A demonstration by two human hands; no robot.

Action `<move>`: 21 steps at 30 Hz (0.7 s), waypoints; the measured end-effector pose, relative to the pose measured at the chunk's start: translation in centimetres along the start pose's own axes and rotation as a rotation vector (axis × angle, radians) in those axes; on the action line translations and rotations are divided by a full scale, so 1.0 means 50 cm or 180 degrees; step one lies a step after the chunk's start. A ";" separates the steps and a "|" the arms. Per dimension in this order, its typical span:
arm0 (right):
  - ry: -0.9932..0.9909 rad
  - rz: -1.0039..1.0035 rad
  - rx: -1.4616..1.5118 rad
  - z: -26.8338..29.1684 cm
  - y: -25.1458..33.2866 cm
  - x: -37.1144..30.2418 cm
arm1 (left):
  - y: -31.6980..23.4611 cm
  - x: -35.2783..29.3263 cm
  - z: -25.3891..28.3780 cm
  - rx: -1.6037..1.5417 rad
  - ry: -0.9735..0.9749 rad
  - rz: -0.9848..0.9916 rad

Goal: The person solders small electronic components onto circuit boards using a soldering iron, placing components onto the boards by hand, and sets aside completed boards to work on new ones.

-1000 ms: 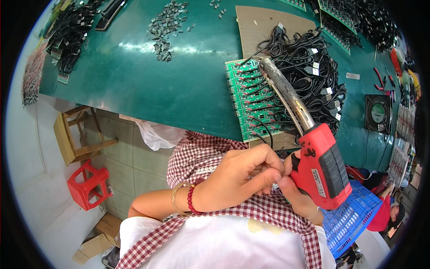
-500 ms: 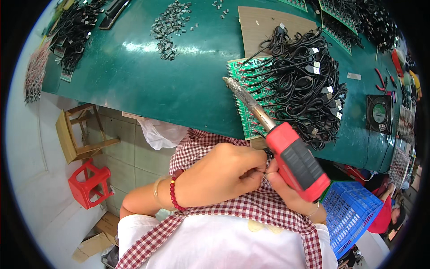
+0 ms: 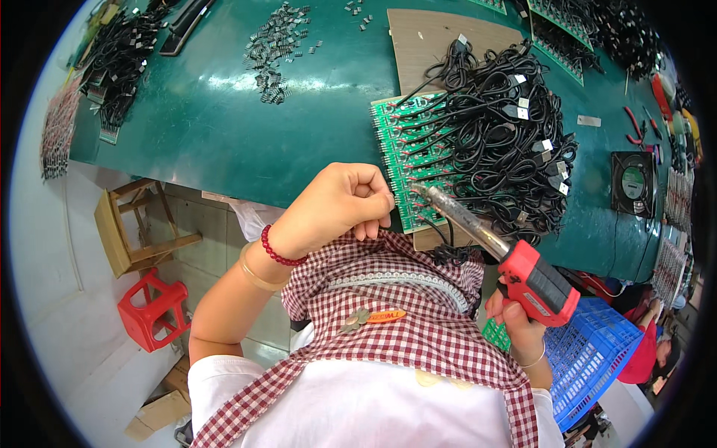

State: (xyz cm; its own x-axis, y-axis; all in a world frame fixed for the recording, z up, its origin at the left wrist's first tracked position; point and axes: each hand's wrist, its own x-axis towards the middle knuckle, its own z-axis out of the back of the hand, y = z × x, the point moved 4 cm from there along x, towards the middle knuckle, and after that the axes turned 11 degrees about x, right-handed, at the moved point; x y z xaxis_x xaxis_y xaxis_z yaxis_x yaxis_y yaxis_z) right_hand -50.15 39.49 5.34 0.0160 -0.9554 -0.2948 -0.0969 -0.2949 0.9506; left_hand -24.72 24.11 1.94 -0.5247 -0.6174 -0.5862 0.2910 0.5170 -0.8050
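My right hand (image 3: 519,328) grips a red and black soldering iron (image 3: 539,284). Its metal tip hovers at or touches the lower part of a green circuit board panel (image 3: 409,153); contact cannot be made out. My left hand (image 3: 351,200) is closed in a pinch beside the panel's lower left edge, and whatever it may hold is hidden. Black cables (image 3: 497,142) with USB plugs run from the panel in a bundle to its right. One black cable (image 3: 448,252) hangs over the near table edge, below the panel.
Small dark pin parts (image 3: 276,48) lie piled on the green table (image 3: 321,127). A wooden board (image 3: 418,56) lies beneath the panel. At right sit a round-faced black device (image 3: 632,184), red pliers (image 3: 633,125) and a blue crate (image 3: 590,358). A red stool (image 3: 153,310) stands left.
My hands have moved apart: the left went up and left to the panel's edge, the right down and right. The iron's tip has shifted right and down, to the panel's lower part.
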 end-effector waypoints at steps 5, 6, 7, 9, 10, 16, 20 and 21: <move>-0.0051 -0.0149 -0.0653 0.021 -0.028 -0.018 | 0.000 0.003 -0.001 -0.0120 0.0062 0.0043; -0.0049 -0.0148 -0.0653 0.023 -0.037 -0.018 | 0.000 0.003 -0.001 -0.0119 0.0060 0.0042; -0.0203 -0.0330 -0.0679 0.029 -0.053 -0.020 | 0.001 0.002 -0.002 -0.0144 0.0046 0.0047; -0.0350 -0.0512 -0.0702 0.029 -0.060 -0.017 | 0.003 0.002 -0.003 -0.0168 0.0025 0.0053; -0.0270 -0.0314 -0.0840 0.018 -0.047 -0.010 | 0.004 0.001 -0.003 -0.0169 0.0012 0.0044; -0.0007 -0.0222 -0.0554 -0.010 -0.006 0.010 | 0.003 0.001 -0.005 -0.0143 -0.0059 0.0026; -0.0120 -0.0273 -0.0449 -0.008 -0.008 0.001 | 0.003 -0.003 -0.008 -0.0030 -0.0150 0.0000; -0.0118 -0.0274 -0.0448 -0.007 -0.010 -0.003 | 0.004 -0.003 -0.009 -0.0030 -0.0152 0.0002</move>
State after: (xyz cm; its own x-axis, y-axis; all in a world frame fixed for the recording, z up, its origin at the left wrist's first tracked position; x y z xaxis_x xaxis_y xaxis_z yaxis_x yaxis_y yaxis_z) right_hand -49.76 39.79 4.93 -0.0187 -0.9262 -0.3766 0.0436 -0.3771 0.9251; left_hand -24.95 24.57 1.94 -0.4856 -0.6445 -0.5906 0.2837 0.5228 -0.8038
